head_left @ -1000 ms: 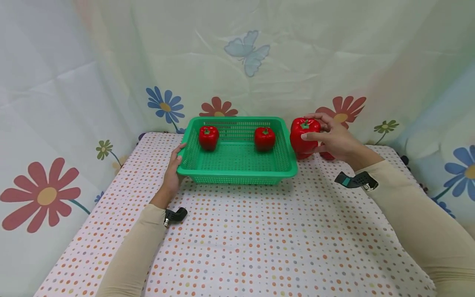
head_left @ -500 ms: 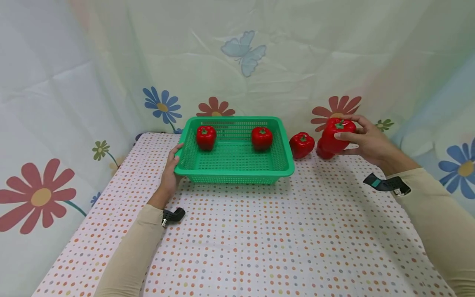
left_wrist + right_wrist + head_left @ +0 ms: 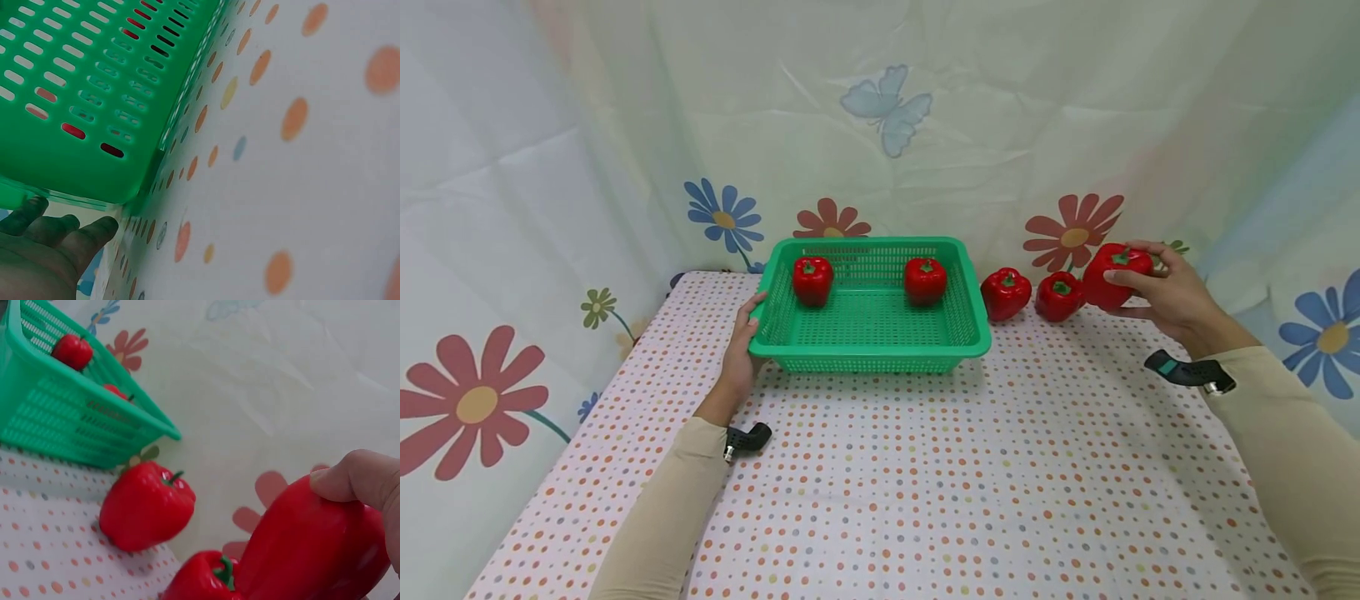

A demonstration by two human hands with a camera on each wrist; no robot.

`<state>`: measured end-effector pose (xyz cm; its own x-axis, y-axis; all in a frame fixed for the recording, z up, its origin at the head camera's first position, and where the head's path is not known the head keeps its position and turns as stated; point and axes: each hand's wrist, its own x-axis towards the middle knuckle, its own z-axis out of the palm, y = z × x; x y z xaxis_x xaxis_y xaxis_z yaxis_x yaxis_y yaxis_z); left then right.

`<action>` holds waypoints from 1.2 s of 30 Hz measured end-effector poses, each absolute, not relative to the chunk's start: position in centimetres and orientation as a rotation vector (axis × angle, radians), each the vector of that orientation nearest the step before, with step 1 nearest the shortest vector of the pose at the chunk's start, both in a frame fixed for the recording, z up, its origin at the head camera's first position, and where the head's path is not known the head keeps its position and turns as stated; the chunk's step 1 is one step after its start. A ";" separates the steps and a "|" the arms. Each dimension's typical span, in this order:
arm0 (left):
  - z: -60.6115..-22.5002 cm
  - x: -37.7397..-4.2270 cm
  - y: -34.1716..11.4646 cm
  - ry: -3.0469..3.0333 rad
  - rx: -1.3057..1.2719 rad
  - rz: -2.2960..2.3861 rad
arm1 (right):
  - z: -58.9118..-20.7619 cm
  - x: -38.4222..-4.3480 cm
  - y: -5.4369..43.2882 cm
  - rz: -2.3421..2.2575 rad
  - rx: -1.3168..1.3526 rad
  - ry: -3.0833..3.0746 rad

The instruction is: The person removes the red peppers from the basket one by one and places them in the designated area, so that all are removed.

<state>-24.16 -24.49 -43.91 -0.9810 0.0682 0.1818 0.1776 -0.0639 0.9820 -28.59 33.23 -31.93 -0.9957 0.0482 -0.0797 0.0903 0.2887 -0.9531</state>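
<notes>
My right hand (image 3: pixel 1172 296) grips a red bell pepper (image 3: pixel 1115 273) at the right, thumb on its near side and fingers around the far side. In the right wrist view the thumb (image 3: pixel 356 478) presses on this pepper's glossy skin. Just left of it, two more red bell peppers, one (image 3: pixel 1060 297) nearer the hand and one (image 3: pixel 1006 294) nearer the basket, rest on the table. My left hand (image 3: pixel 742 350) touches the left rim of a green plastic basket (image 3: pixel 872 351); its fingers (image 3: pixel 90 240) extend against the side. Inside the basket stand a left pepper (image 3: pixel 812 282) and a right pepper (image 3: pixel 925 282).
A white cloth with coloured dots (image 3: pixel 880 467) covers the table. Close behind the basket hangs a pale curtain (image 3: pixel 970 125) printed with flowers and a butterfly; it also bounds both sides.
My right hand has carried its bell pepper rightward from the basket's right edge, past the two peppers on the table, which now show fully. The left hand stays at the basket.
</notes>
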 end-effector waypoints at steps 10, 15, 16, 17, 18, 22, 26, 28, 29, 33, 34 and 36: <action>-44.1 -24.0 -24.6 -2.078 -0.298 -2.229 | -34.2 -29.8 34.2 -2.190 0.512 2.412; -44.0 -24.0 -24.7 -2.084 -0.287 -2.223 | -35.7 -31.4 34.2 -2.222 0.631 2.421; -44.0 -24.0 -24.7 -2.085 -0.283 -2.224 | -36.0 -31.6 34.3 -2.200 0.651 2.435; -44.0 -24.0 -24.7 -2.086 -0.279 -2.225 | -36.3 -31.9 34.4 -2.172 0.670 2.452; -44.0 -24.0 -24.7 -2.087 -0.276 -2.227 | -36.6 -32.1 34.5 -2.137 0.690 2.470; -44.0 -23.9 -24.7 -2.087 -0.268 -2.234 | -37.7 -32.8 34.9 -2.021 0.771 2.525; -44.0 -24.0 -24.6 -2.081 -0.282 -2.238 | -38.9 -33.6 35.4 -1.973 0.819 2.551; -44.0 -24.0 -24.6 -2.079 -0.288 -2.238 | -40.1 -34.4 36.1 -1.965 0.820 2.565; -44.0 -24.1 -24.5 -2.079 -0.288 -2.237 | -40.8 -34.9 36.7 -1.949 0.817 2.574; -44.0 -24.1 -24.5 -2.091 -0.280 -2.223 | -43.8 -37.2 38.8 -1.943 0.788 2.593; -44.0 -24.2 -24.5 -2.095 -0.278 -2.220 | -44.4 -37.7 39.2 -1.930 0.788 2.602; -44.0 -24.2 -24.5 -2.097 -0.276 -2.219 | -45.0 -38.1 39.6 -1.921 0.796 2.611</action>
